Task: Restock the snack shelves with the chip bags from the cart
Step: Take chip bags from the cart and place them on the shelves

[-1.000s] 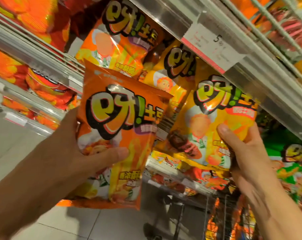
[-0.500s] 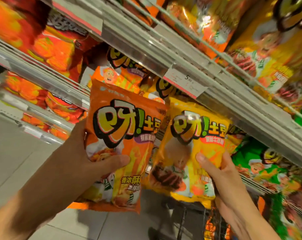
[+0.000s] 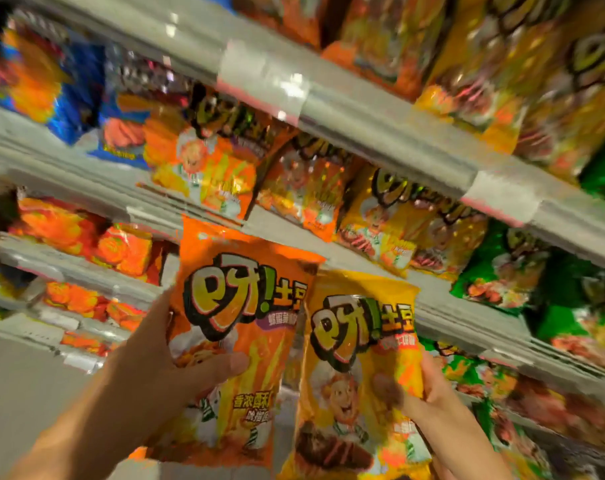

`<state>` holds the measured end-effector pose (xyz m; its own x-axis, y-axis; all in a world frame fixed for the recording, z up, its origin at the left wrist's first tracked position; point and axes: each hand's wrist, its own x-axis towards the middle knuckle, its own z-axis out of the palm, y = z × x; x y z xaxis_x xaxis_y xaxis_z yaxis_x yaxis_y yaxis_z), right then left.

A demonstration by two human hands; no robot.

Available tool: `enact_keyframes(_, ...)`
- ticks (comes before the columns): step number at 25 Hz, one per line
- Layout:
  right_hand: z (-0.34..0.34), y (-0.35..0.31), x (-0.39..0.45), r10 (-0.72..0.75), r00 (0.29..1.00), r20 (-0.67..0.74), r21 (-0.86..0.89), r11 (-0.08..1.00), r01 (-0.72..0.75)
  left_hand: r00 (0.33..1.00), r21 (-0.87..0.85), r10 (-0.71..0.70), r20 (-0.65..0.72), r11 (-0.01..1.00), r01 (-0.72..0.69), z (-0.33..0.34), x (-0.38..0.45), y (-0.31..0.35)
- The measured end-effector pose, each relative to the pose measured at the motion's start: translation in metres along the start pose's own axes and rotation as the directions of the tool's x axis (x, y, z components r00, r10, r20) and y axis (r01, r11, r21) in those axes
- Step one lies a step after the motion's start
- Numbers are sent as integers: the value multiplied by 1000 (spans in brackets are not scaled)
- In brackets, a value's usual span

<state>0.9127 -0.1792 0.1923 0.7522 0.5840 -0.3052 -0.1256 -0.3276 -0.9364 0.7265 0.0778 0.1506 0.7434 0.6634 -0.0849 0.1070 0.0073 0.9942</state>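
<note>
My left hand [image 3: 162, 355] grips an orange chip bag [image 3: 245, 327] by its left side, thumb across the front. Just to the right, my right hand [image 3: 429, 393] holds a yellow chip bag [image 3: 356, 362] of the same brand by its right edge. Both bags are upright, side by side and nearly touching, raised in front of the snack shelves. A shelf rail [image 3: 294, 230] runs just above them, and matching orange bags [image 3: 211, 168] and yellow bags [image 3: 398, 216] stand on that shelf. The picture is blurred by motion.
Another metal shelf edge [image 3: 363, 109] with price tags crosses higher up, with more yellow bags above it. Green bags [image 3: 508, 271] fill the shelf at right, red-orange bags [image 3: 72, 230] and blue bags [image 3: 79, 84] at left. Grey floor [image 3: 17, 393] shows at bottom left.
The view has tilted upward, revealing higher shelves. Both hands stay on their bags, and the two bags have come closer together and lower in the picture.
</note>
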Motion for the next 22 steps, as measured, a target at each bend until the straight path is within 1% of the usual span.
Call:
enact_keyframes(3, -8, -30, 1, -79, 997, -19, 23, 997, 80, 996, 10, 7, 87, 1000, -8, -1, 10, 38)
enact_keyframes(5, -6, -44, 17, -130, 990, -46, 34, 991, 132, 994, -7, 33, 108, 999, -33, -1, 17, 51)
enact_keyframes(8, 2, -58, 59, -203, 978, -53, 97, 973, 208, 1000, -2, 21, 8, 1000, -21, 1, 21, 48)
enact_keyframes(10, 9, -65, 90, -263, 959, -107, 94, 957, 273, 999, 5, 5, -49, 1000, -5, 1, 21, 37)
enact_keyframes(12, 11, -75, 116, -309, 932, -188, 84, 941, 329, 996, 23, 5, -84, 1000, -3, 1, 17, 29)
enact_keyframes(14, 3, -87, 138, -293, 905, -309, 133, 929, 347, 996, 7, 14, -85, 1000, -14, 2, 12, 21)
enact_keyframes(16, -13, -95, 152, -267, 871, -411, 123, 931, 343, 997, 4, 5, -77, 1000, -5, 3, 9, 17)
enact_keyframes(18, -27, -90, 158, -250, 867, -431, 79, 947, 312, 997, 49, 9, -71, 999, -5, 4, 8, 15)
enact_keyframes(22, -50, -70, 161, -248, 882, -400, 47, 956, 290, 998, 48, -20, -54, 999, 23, 7, 10, 14)
